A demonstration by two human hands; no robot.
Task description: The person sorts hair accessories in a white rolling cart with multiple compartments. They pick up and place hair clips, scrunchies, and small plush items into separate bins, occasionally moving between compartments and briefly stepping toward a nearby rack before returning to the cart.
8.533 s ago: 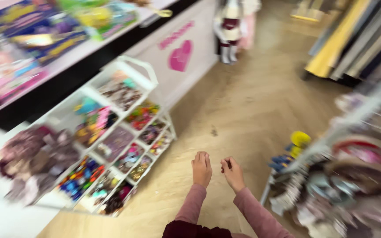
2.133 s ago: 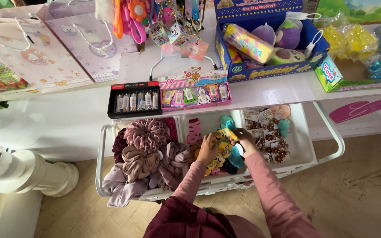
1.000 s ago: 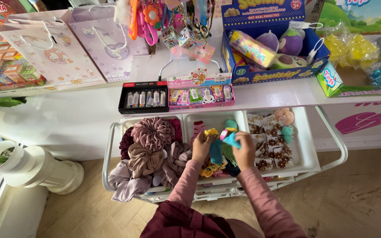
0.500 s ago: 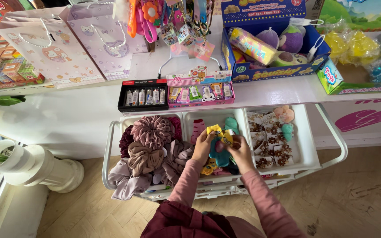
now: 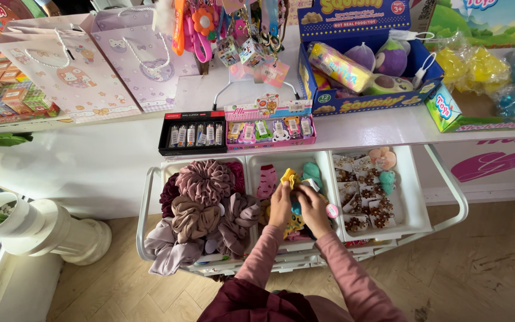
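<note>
Both hands, left hand point(image 5: 280, 203) and right hand point(image 5: 312, 204), are crowding the middle tray compartment point(image 5: 281, 162); bare white floor is showing only at its back. Scrunchie pile point(image 5: 201, 206) is walling the left, hair-clip cards point(image 5: 365, 194) the right; counter edge point(image 5: 365, 128) is overhanging behind

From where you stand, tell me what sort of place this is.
Most likely a small gift and accessories shop: a white tiered cart of scrunchies and hair clips, boxed squishy toys on a counter, and gift bags on display.
</note>
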